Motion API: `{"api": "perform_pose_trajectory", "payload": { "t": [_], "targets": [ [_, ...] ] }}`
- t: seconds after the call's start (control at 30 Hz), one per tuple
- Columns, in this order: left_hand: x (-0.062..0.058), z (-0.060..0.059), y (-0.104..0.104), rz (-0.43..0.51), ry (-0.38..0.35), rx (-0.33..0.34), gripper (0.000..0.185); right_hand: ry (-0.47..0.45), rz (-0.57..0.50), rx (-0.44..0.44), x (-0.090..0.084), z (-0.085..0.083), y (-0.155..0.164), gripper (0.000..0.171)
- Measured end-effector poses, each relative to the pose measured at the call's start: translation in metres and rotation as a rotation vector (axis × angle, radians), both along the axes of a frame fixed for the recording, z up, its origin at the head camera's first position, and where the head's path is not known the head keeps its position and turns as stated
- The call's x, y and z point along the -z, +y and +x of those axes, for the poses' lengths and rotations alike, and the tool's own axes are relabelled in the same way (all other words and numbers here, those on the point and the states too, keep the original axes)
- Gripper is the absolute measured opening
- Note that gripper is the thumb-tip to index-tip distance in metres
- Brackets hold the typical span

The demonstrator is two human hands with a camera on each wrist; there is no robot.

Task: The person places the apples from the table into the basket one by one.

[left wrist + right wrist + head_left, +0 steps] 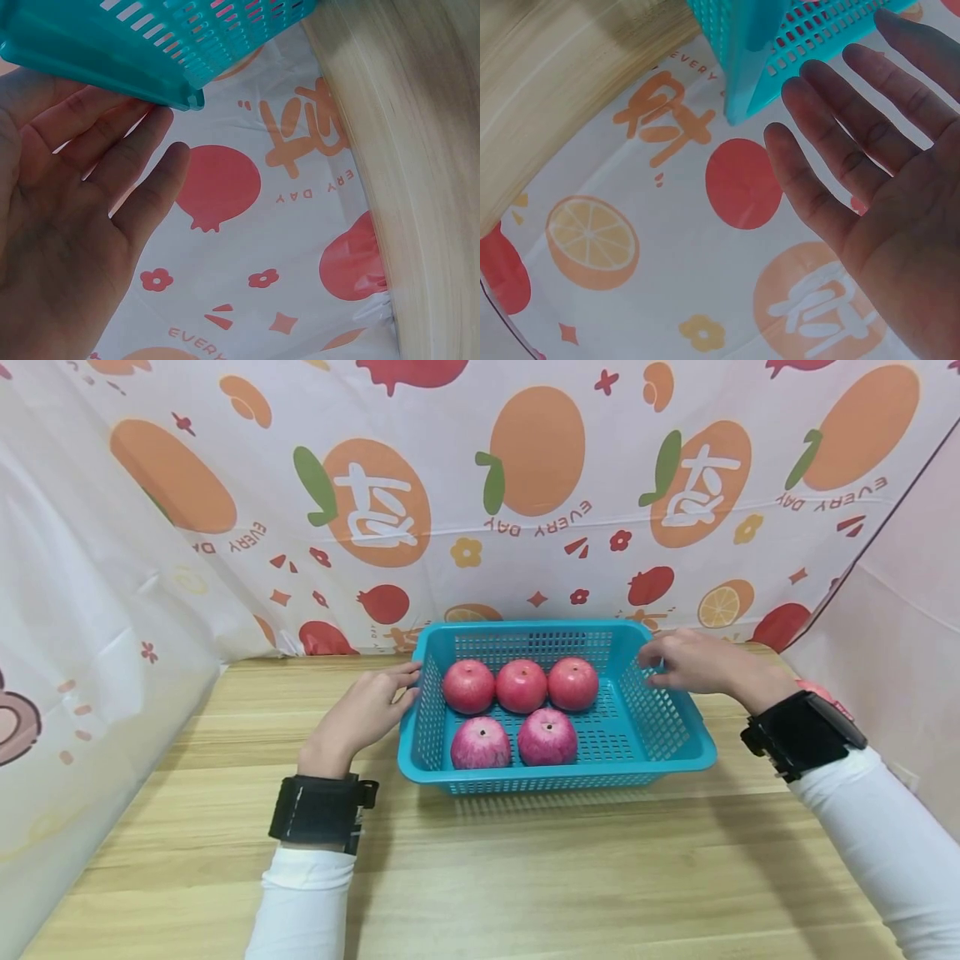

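Note:
A turquoise plastic basket (525, 777) with perforated sides sits on the table. Inside it, three red apples (522, 686) stand in a row at the back, and two streaked purplish-red apple-like fruits (482, 744) lie in front on the left. My left hand (365, 714) is at the basket's left rim; in the left wrist view its extended fingers (124, 150) reach right under the rim's edge. My right hand (693, 662) is over the right end, fingers hanging loosely by the rim. In the right wrist view those fingers (840, 131) are spread, with nothing held.
A wooden table (525, 877) lies under the basket. Behind it hangs a white curtain (450, 585) printed with fruit, close to the basket's back edge. Something red (815, 690) is partly hidden behind my right wrist. Black bands (318, 810) are strapped around both wrists.

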State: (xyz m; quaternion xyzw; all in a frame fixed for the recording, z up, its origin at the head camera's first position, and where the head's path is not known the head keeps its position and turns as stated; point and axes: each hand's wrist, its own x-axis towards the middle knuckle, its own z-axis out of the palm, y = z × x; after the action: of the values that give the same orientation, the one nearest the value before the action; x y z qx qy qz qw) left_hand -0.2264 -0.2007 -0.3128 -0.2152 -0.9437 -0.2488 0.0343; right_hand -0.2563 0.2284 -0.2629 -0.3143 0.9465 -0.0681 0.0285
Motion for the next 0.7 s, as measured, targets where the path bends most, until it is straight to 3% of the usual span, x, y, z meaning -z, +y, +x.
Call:
{"api": "perform_pose_trajectory", "payload": {
  "t": [0.7],
  "targets": [
    [-0.001,0.001,0.0,0.005,-0.006,-0.002,0.041,0.004,-0.027,0.039,0.004,-0.004,0.021,0.023]
  ]
}}
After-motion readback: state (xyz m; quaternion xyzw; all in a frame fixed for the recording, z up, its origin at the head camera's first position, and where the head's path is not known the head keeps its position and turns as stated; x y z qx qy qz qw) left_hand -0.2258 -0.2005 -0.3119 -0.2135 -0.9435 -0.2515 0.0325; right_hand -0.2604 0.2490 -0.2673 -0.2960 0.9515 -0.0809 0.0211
